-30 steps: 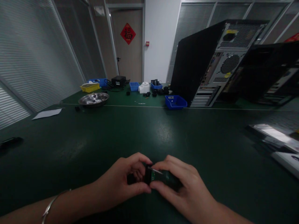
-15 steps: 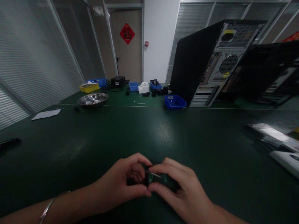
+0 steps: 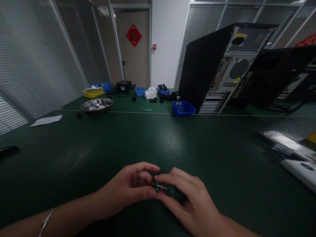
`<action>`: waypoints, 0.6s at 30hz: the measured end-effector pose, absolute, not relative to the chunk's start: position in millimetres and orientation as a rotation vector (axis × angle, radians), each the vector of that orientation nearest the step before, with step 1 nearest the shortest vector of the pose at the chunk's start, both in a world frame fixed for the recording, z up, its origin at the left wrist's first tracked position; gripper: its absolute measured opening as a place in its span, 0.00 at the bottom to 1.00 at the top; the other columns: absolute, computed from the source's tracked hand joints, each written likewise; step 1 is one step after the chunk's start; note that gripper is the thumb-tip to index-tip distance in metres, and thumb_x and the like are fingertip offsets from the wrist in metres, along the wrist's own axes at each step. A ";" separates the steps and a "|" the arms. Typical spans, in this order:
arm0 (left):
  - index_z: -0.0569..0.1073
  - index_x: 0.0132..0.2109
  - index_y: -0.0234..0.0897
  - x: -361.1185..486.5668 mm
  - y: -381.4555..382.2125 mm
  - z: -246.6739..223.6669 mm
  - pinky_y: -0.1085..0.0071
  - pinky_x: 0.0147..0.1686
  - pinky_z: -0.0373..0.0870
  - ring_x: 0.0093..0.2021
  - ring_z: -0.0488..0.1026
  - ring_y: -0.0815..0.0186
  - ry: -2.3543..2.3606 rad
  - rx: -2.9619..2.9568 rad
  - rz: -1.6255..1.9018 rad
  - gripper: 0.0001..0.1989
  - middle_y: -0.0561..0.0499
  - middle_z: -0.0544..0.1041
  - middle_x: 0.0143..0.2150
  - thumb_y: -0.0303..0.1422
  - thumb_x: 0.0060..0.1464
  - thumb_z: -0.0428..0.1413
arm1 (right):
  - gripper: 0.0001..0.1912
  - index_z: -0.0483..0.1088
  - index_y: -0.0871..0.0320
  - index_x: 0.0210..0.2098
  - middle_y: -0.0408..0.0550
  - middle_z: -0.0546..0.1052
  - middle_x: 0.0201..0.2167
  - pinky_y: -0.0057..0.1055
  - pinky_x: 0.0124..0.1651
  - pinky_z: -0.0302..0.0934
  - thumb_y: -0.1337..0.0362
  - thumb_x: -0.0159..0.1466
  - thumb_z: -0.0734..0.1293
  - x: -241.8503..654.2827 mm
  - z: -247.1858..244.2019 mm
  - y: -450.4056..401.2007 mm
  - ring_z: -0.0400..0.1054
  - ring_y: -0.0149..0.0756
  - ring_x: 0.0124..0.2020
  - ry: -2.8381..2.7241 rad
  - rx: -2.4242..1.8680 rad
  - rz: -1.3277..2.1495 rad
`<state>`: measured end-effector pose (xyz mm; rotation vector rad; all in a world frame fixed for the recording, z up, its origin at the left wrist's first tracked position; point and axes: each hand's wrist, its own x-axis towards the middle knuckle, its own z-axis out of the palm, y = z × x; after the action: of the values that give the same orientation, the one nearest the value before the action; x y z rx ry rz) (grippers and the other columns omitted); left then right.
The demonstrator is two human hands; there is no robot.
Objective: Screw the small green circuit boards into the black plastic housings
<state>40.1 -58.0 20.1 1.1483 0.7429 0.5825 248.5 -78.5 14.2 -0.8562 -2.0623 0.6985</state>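
Note:
Near the front of the green table, my two hands meet around a small dark piece with a green circuit board (image 3: 157, 187). My left hand (image 3: 134, 184) curls its thumb and fingers about the left side of that piece. From the other side, my right hand (image 3: 186, 192) pinches it between thumb and index finger. A thin pale metallic strip (image 3: 162, 187) slants across the gap between the right fingers. The fingers cover much of the piece, so its full shape is hidden.
A steel bowl (image 3: 97, 105) stands back left, near a sheet of paper (image 3: 46, 120). A blue bin (image 3: 184, 108) sits beside a black computer tower (image 3: 209, 65). White-and-grey devices (image 3: 300, 171) lie at the right; a dark object (image 3: 8, 150) is at the left edge.
My left hand has shifted slightly left, its thumb drawn back a little. The metallic strip now shows at a different angle. The whole view has moved slightly.

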 end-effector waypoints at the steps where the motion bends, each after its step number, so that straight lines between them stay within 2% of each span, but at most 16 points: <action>1: 0.71 0.51 0.36 40.1 -57.2 18.7 0.65 0.44 0.67 0.40 0.76 0.64 0.738 1.128 0.579 0.20 0.50 0.80 0.40 0.30 0.51 0.65 | 0.11 0.72 0.57 0.48 0.46 0.75 0.31 0.27 0.29 0.60 0.67 0.65 0.68 248.4 14.0 -79.1 0.70 0.33 0.29 -2.082 -0.846 0.675; 5: 0.77 0.42 0.35 41.1 -56.1 17.6 0.67 0.45 0.66 0.41 0.76 0.65 0.738 1.149 0.554 0.08 0.51 0.80 0.39 0.29 0.53 0.64 | 0.11 0.71 0.59 0.48 0.48 0.76 0.31 0.29 0.31 0.60 0.66 0.66 0.67 248.4 12.8 -81.9 0.70 0.36 0.29 -2.175 -0.825 0.566; 10: 0.78 0.41 0.35 39.2 -53.8 23.2 0.70 0.43 0.67 0.40 0.73 0.65 0.754 1.230 0.609 0.07 0.51 0.78 0.37 0.34 0.57 0.60 | 0.18 0.65 0.55 0.55 0.46 0.75 0.34 0.30 0.34 0.60 0.67 0.66 0.67 251.3 11.8 -83.6 0.71 0.35 0.32 -2.199 -0.818 0.527; 14: 0.78 0.39 0.34 27.1 -33.6 22.4 0.70 0.40 0.68 0.38 0.72 0.64 0.878 1.274 0.915 0.12 0.48 0.78 0.37 0.36 0.63 0.53 | 0.19 0.64 0.52 0.56 0.45 0.75 0.36 0.29 0.36 0.60 0.68 0.66 0.66 253.5 12.7 -82.9 0.71 0.35 0.34 -2.171 -0.880 0.591; 18: 0.78 0.39 0.29 -1.6 4.0 18.4 0.65 0.41 0.72 0.41 0.76 0.57 1.041 1.033 1.309 0.09 0.39 0.81 0.40 0.28 0.60 0.54 | 0.15 0.67 0.53 0.53 0.45 0.75 0.35 0.29 0.35 0.59 0.68 0.67 0.65 254.8 14.0 -80.9 0.71 0.34 0.33 -2.214 -0.855 0.663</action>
<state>-1.6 4.0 18.4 1.0335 1.0415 1.3093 254.8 -80.9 14.0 -0.8550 -2.2142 0.6629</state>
